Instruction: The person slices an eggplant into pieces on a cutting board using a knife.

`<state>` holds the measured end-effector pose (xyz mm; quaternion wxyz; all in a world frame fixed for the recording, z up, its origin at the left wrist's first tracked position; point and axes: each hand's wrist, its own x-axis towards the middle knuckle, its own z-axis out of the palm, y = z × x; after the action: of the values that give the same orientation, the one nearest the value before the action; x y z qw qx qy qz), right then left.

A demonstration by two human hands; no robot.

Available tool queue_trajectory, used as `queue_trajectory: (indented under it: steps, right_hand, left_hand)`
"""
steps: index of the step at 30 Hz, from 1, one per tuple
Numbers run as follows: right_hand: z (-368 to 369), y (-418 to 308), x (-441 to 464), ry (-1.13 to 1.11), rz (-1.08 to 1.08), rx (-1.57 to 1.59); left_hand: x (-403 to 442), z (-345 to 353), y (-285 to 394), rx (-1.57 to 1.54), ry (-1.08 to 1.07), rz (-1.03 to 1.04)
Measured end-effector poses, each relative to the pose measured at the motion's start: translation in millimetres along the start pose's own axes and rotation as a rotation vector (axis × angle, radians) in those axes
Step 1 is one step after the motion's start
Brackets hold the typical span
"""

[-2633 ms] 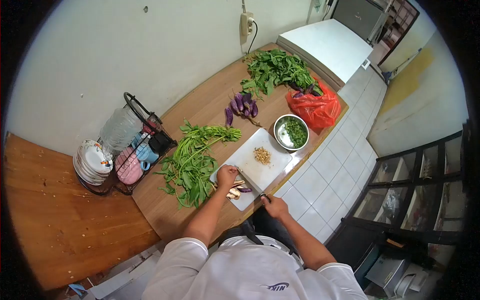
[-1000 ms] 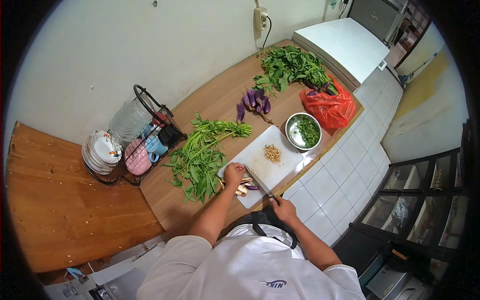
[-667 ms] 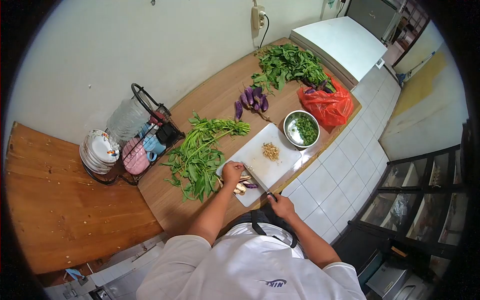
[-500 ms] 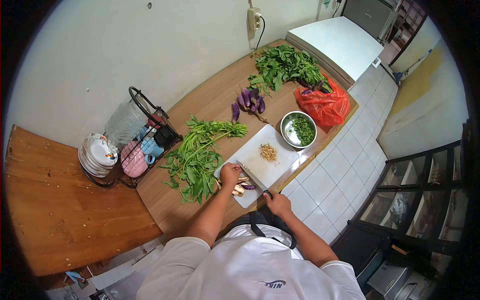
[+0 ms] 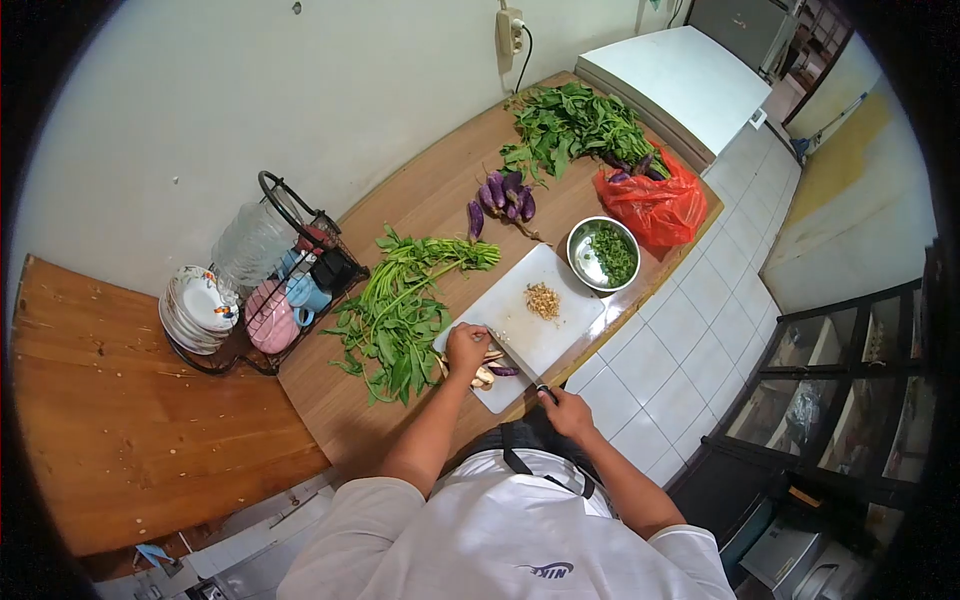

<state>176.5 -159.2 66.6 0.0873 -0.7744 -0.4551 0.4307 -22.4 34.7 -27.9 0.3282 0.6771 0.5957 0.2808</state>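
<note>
My right hand (image 5: 568,412) is wrapped round the black handle of a knife (image 5: 518,360). The blade slants across the white cutting board (image 5: 510,290), its tip close to my left hand (image 5: 467,350). Those left fingers are pinched together at the board's left edge; whatever is between them is too small to name. Tiny pale bits lie by the blade. Farther up the board sits a small heap of chopped tan pieces (image 5: 542,301). Partly under my left wrist are pale cut pieces (image 5: 484,376) and a purple piece (image 5: 504,370), perhaps eggplant.
Leafy green stems (image 5: 400,310) lie left of the board. Purple eggplants (image 5: 508,195) and another leafy bunch (image 5: 575,130) are farther back. A metal bowl of chopped greens (image 5: 603,255) stands near a red plastic bag (image 5: 660,205). A dish rack (image 5: 320,270) is at left.
The view has shifted slightly. The knife handle has moved a little to the right, and the blade lies at a slightly different angle. My left hand stays pinched in much the same place.
</note>
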Motion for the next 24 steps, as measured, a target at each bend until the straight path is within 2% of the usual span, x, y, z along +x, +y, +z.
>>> queue_trajectory:
  steps: [10,13,24]
  right_hand:
    - [9.7,-16.8,14.6,0.103,-0.047,-0.010]
    - [20.8,-9.1,28.2,0.135,-0.089,-0.018]
    - [11.9,6.2,11.8,0.040,-0.064,0.053]
  left_hand:
    - [0.3,-0.6,4.7,0.077,0.024,-0.003]
    - [0.4,-2.6,7.4,-0.005,0.013,0.002]
    - [2.3,-1.7,-1.9,0.013,0.006,-0.011]
